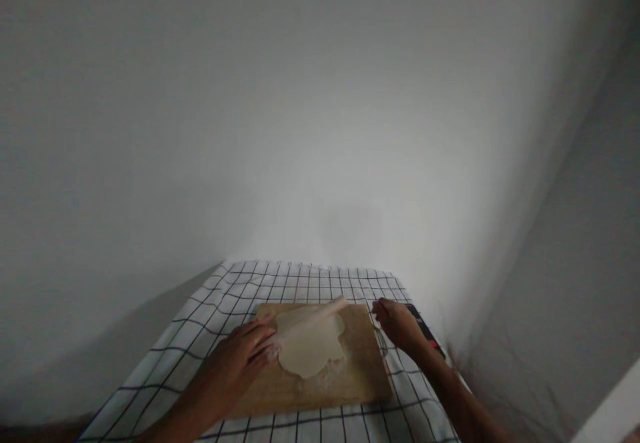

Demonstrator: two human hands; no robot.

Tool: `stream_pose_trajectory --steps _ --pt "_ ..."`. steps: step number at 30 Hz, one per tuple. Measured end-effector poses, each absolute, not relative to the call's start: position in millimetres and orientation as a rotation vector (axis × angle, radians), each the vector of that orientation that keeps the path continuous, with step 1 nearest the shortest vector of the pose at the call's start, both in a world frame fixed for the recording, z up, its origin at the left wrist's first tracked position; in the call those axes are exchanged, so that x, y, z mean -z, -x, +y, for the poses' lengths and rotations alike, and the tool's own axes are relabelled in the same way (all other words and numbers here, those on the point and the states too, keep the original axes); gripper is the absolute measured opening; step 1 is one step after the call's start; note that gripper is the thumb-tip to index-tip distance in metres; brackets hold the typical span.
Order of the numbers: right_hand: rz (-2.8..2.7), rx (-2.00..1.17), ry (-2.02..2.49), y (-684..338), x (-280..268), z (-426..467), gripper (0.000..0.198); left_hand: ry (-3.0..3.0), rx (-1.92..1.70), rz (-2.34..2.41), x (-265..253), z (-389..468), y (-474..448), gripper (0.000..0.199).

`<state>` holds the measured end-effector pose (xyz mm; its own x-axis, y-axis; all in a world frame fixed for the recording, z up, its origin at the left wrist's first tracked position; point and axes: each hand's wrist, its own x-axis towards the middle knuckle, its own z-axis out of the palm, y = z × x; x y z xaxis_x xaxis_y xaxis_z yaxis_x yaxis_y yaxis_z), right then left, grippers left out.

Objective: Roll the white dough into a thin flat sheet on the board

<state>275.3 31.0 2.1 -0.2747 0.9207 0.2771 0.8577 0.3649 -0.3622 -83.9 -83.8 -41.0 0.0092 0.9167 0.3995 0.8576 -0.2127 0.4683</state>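
Observation:
A pale rolling pin (324, 311) lies slantwise across a flat, uneven-edged sheet of dough (313, 349). The dough is spread on a wooden board (360, 383), with a dusting of flour at its near edge. My left hand (245, 349) is at the pin's left end, its fingers closed around it; white flour marks the fingertips. Past the board's right edge, my right hand (397, 323) is raised over the cloth with its fingers curled together. Whatever may be between those fingers is too small or hidden to tell.
A white checked cloth (200, 326) covers the table under the board. A dark flat item (425, 329) with a red patch lies at the right edge, partly behind my right wrist. A pale wall (320, 129) stands behind the table and another on the right.

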Motion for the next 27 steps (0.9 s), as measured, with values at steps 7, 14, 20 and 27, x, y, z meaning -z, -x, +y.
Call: stream_pose_trajectory --steps 7,14,20,27 --pt "-2.352 -0.086 1.093 -203.6 8.8 17.0 0.039 -2.791 -0.823 1.887 60.9 -63.6 33.3 0.039" --pt "-2.516 -0.108 1.113 -195.1 24.6 53.1 0.046 -2.882 -0.897 2.034 81.8 -27.7 45.8 0.041" --pt "-2.532 -0.139 1.226 -173.5 19.7 108.0 0.045 -2.566 -0.917 2.174 67.7 13.4 49.7 0.037" --pt "-2.322 -0.131 1.493 -168.3 28.3 122.5 0.033 -2.49 -0.824 2.195 62.6 30.8 54.8 0.041"
